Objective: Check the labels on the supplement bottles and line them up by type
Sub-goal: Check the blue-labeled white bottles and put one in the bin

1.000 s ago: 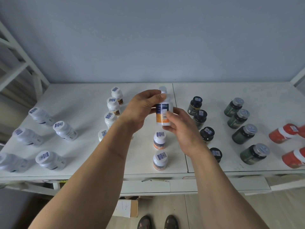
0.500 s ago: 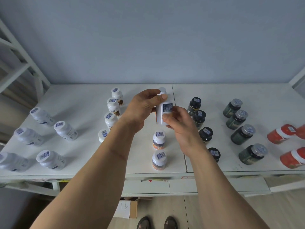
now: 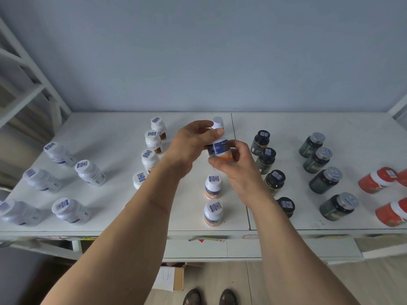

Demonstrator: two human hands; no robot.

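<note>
Head view: both hands raised above the white table (image 3: 308, 128), sharing one white bottle (image 3: 219, 149) with a blue and orange label. Left hand (image 3: 193, 144) curled over the upper part and cap, thumb across the shoulder; right hand (image 3: 236, 167) pinching the lower body from below and the right side, fingertips (image 3: 212, 161) under the base edge. Held in the air over the middle column, above the two standing orange-banded bottles (image 3: 213, 200) and in front of a further white-capped bottle (image 3: 218, 122) at the back of that column.

Step in hand, as judged: label inspection. For a good reading:
- Rotate about the bottle's own axis; avoid tipping.
- Keep fingers off the printed panel; grip at cap and base only.
- Turn the blue text panel toward the face.
- Match the orange band against the column below before setting down.
- Lower into the gap behind the nearer two; avoid knocking them or the black-capped row (image 3: 267, 157) just to the right.

Orientation: long axis near vertical, tilted slightly, cap end up and away, base toward the wearer. Blue panel facing the camera, orange band lowest.
</note>
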